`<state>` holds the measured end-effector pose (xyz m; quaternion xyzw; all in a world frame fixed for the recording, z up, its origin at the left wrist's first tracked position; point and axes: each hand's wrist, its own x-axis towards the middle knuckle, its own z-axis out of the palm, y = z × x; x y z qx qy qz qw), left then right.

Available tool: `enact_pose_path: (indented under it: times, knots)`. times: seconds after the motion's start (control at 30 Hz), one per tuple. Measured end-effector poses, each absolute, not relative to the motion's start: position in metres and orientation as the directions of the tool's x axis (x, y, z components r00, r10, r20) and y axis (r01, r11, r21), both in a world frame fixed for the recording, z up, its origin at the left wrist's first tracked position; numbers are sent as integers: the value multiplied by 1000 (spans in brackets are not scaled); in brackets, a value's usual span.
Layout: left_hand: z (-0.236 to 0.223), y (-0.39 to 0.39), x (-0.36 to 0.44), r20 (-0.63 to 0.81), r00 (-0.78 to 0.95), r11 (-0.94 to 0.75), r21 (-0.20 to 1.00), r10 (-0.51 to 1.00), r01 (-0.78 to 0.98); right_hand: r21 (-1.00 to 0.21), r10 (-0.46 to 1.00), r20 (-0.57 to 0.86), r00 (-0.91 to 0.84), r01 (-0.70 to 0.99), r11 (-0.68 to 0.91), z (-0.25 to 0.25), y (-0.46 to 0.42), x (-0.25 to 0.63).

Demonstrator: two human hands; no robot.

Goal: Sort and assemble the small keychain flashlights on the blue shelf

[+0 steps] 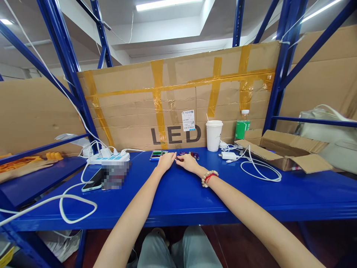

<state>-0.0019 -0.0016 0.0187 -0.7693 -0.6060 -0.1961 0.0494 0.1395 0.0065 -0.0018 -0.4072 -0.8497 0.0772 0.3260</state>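
Note:
Both of my hands are together at the far side of the blue table, in front of the cardboard wall. My left hand has its fingers drawn together. Close beside it, my right hand bends its fingers in a pinch, with a beaded bracelet and red cord on the wrist. A small dark thing shows between the fingertips, too little of it visible to name. Several slim, pen-like items with green and blue parts lie just behind my left hand. More dark pen-like items lie behind my right hand.
At the left are a power strip with plugs and white cables, and a phone. A white paper cup, a green-labelled bottle, a charger with coiled cable, and an open cardboard box stand at the right.

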Motion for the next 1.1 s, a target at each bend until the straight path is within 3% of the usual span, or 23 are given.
enact_pose_path:
  times: [0.37, 0.83, 1.1]
  knots:
    - [21, -4, 1, 413, 173, -283, 220, 894, 934, -256, 705, 567, -427, 721, 643, 7, 1, 138]
    - [23, -7, 6, 479, 125, -268, 244, 869, 932, -363, 667, 651, -363, 622, 694, 3, 8, 137]
    - [18, -1, 6, 507, 50, -301, 425, 861, 854, -422, 643, 702, -305, 549, 721, 0, 13, 139]
